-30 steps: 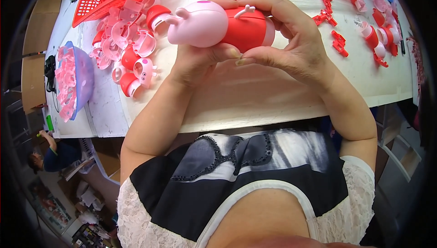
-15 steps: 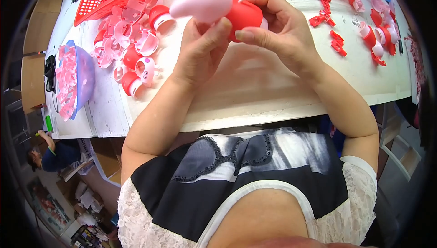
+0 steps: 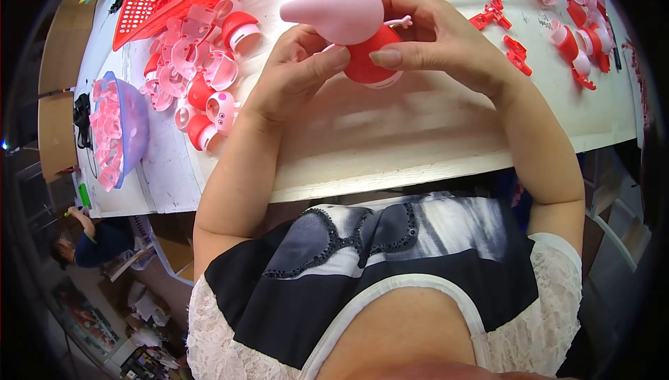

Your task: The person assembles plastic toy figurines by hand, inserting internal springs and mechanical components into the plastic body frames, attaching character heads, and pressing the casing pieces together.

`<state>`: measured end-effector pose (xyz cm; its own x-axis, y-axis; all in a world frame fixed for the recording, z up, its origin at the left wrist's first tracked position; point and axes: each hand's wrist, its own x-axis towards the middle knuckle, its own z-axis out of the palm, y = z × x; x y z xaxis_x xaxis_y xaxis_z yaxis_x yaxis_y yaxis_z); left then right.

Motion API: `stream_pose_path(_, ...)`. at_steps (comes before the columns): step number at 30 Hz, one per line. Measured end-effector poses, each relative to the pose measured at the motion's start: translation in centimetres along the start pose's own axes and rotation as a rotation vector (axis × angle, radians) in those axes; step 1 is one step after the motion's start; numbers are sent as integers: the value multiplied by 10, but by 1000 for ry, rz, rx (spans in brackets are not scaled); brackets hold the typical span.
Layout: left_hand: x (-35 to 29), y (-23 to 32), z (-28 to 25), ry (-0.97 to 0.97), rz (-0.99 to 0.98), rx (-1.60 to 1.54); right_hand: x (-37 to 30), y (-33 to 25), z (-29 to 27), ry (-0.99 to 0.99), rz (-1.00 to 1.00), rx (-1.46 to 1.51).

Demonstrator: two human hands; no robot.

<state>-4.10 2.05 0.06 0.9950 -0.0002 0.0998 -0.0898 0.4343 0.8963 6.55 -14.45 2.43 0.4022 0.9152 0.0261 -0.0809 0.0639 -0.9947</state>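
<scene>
Both my hands hold a toy pig figure (image 3: 341,14) above the table. It has a smooth pink head with a long snout, two round ears, a red body and a thin pink arm sticking out to the right. My left hand (image 3: 296,70) grips the left side of the red body, its thumb pressed on the front. On the other side, my right hand (image 3: 446,45) holds the body with its thumb across the front and its fingers behind. The fingers behind the figure are partly hidden. The body's pale bottom rim shows below.
Pink and red toy parts (image 3: 198,66) lie piled left of my hands, beside a red perforated basket (image 3: 143,7) and a blue bowl (image 3: 136,125) of pink pieces. Small red parts (image 3: 516,56) and more figure parts (image 3: 575,42) lie right. A person (image 3: 104,240) is at far left.
The figure has turned more upright, its red body now below the head, and its arm shows more clearly. Both hands have come slightly lower and still hold it.
</scene>
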Motion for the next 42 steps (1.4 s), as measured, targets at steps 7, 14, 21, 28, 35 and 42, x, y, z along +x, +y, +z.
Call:
stream_pose_path(7, 7, -4, 1, 124, -31, -2, 2, 15, 5, 219, -74, -1)
stream_pose_path(14, 4, -2, 3, 59, -45, 212, 4, 17, 2, 174, -19, -146)
stream_pose_path(21, 4, 2, 2, 2, -147, 272, 6, 21, -4, 85, -38, -158)
stream_pose_path(28, 4, -3, 7, 58, -100, 149, 6, 34, 7, 230, -160, -322)
stream_pose_path(35, 1, -7, 16, 188, -76, 154, 5, 27, 9, 146, -120, -293)
stream_pose_path(42, 7, 1, 13, 188, -136, -169, 17, 20, 4, 73, 21, -115)
